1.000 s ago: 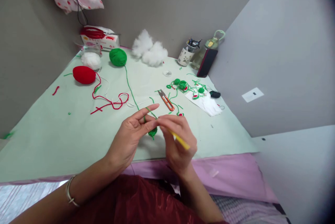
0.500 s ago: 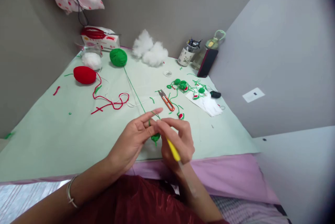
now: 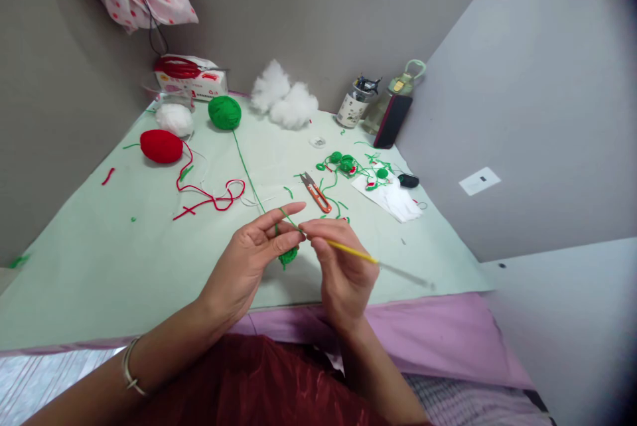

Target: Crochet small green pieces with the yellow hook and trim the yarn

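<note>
A small green crochet piece (image 3: 287,256) is pinched between the thumb and fingers of my left hand (image 3: 249,257). Green yarn runs over the raised index finger of that hand and back to the green yarn ball (image 3: 224,113). My right hand (image 3: 346,270) is closed on a crochet hook (image 3: 351,251) with a yellow grip and a pale, blurred rear end. The hook's tip meets the work at my left fingertips, where the fingers partly hide it. Just beyond my hands lie orange thread snips (image 3: 316,193).
Red yarn (image 3: 161,146) and white yarn (image 3: 174,119) sit at the left. Fluffy stuffing (image 3: 286,97), a pen jar (image 3: 352,107), a bottle (image 3: 401,84) and a phone (image 3: 393,122) stand at the back. Small green crocheted pieces (image 3: 347,164) lie by white paper (image 3: 391,195) at the right.
The crochet hook has swung from pointing down toward me to lying more sideways, its rear end now to the right. My right hand has turned with it; my left has shifted slightly left.
</note>
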A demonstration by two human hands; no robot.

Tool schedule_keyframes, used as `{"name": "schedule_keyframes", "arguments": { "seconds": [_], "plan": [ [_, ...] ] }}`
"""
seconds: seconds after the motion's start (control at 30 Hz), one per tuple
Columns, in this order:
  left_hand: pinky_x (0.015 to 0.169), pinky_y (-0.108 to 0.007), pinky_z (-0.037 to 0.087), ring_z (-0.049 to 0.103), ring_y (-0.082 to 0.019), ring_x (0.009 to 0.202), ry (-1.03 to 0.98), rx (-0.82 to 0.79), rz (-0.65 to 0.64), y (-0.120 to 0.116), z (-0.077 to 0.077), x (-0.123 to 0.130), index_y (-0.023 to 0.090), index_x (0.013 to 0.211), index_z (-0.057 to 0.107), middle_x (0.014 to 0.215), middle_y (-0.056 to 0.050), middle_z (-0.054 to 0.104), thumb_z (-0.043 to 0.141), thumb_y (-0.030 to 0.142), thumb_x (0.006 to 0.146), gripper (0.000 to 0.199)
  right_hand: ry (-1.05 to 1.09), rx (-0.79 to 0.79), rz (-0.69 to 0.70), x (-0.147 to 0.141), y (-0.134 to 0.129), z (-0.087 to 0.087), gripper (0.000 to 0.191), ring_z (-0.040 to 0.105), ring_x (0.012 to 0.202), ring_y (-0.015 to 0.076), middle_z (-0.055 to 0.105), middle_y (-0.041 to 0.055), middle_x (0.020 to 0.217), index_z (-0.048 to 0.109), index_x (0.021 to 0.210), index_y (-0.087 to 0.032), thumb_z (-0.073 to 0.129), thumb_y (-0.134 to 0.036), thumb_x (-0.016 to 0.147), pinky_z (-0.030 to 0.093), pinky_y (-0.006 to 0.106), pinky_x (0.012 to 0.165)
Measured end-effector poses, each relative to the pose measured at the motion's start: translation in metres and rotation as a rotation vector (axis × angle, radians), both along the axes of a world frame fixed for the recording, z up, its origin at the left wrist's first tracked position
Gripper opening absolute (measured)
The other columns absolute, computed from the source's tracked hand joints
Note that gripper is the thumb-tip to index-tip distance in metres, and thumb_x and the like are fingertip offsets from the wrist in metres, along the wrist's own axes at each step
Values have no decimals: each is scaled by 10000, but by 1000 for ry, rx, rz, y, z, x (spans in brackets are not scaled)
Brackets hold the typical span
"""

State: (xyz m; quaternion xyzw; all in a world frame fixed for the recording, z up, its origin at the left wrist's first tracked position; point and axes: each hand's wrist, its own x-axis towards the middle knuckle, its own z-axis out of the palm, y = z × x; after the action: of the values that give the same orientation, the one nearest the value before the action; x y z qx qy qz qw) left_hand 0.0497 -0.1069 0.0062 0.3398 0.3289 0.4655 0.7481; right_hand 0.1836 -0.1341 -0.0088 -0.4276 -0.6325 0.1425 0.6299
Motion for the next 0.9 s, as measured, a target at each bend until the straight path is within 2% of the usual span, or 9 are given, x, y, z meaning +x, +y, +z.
{"name": "schedule_keyframes", "arguments": {
  "seconds": [0.07, 0.13, 0.23, 0.33, 0.43, 0.53, 0.63, 0.73, 0.9],
  "plan": [
    [860, -222, 451, 596, -123, 865, -34, -30, 3, 2, -1, 0, 238, 1210, 761, 835, 9, 683, 820, 251, 825, 390, -207, 113, -90, 1, -1, -4, 323, 701, 981, 197, 755, 66, 1081, 734, 1173, -294, 631, -91, 944, 591, 374, 806],
    [874, -237, 463, 613, -139, 892, -93, -89, -47, 5, -2, -1, 217, 1216, 759, 864, -13, 701, 808, 249, 836, 385, -300, 161, -134, 5, -1, -6, 355, 703, 996, 207, 746, 76, 1115, 721, 1210, -304, 638, -91, 938, 596, 377, 792],
    [851, -245, 475, 610, -134, 837, -130, -162, -98, 8, -2, -4, 179, 1153, 787, 853, -21, 690, 818, 224, 814, 343, -61, 45, -82, 11, 0, -1, 259, 696, 849, 178, 745, 44, 959, 741, 1104, -274, 600, -109, 963, 583, 353, 726],
    [797, -227, 457, 573, -112, 766, -45, -77, -19, 7, 1, -3, 209, 1178, 780, 787, 16, 657, 837, 209, 790, 392, 206, -82, -12, 12, 2, 4, 203, 635, 682, 137, 696, 13, 833, 740, 987, -247, 556, -160, 996, 549, 313, 624],
    [793, -226, 447, 571, -112, 777, 8, 43, 68, 1, 2, 1, 270, 1312, 710, 802, 34, 670, 834, 209, 800, 530, -2, -20, -57, 6, 1, 1, 218, 676, 809, 164, 706, 42, 932, 753, 1040, -258, 594, -128, 966, 571, 330, 694],
    [828, -248, 460, 598, -126, 812, -60, -33, -27, 1, 0, 2, 242, 1325, 704, 820, 10, 690, 821, 235, 819, 519, -211, 132, -156, 3, -1, -3, 290, 687, 949, 196, 720, 68, 1053, 759, 1098, -284, 634, -85, 927, 578, 366, 785],
    [837, -245, 465, 598, -116, 802, -102, -136, -135, 6, -1, -2, 194, 1206, 771, 819, -7, 682, 822, 244, 819, 393, 33, 54, -131, 8, 1, -1, 196, 662, 803, 177, 711, 47, 893, 753, 1023, -247, 603, -140, 959, 554, 353, 707],
    [799, -217, 451, 586, -99, 784, -53, -75, -80, 7, 1, -6, 232, 1175, 784, 804, 18, 661, 836, 218, 802, 377, 291, -76, -33, 12, 4, 5, 174, 608, 683, 151, 672, 22, 772, 744, 925, -219, 581, -216, 987, 517, 328, 644],
    [748, -234, 449, 591, -114, 781, -25, -3, -84, 2, 5, -4, 287, 1248, 747, 851, 13, 702, 841, 188, 786, 481, 175, -105, 72, 5, 4, 9, 164, 686, 857, 173, 769, 39, 944, 757, 978, -240, 610, -167, 972, 566, 341, 743]
  ]
}}
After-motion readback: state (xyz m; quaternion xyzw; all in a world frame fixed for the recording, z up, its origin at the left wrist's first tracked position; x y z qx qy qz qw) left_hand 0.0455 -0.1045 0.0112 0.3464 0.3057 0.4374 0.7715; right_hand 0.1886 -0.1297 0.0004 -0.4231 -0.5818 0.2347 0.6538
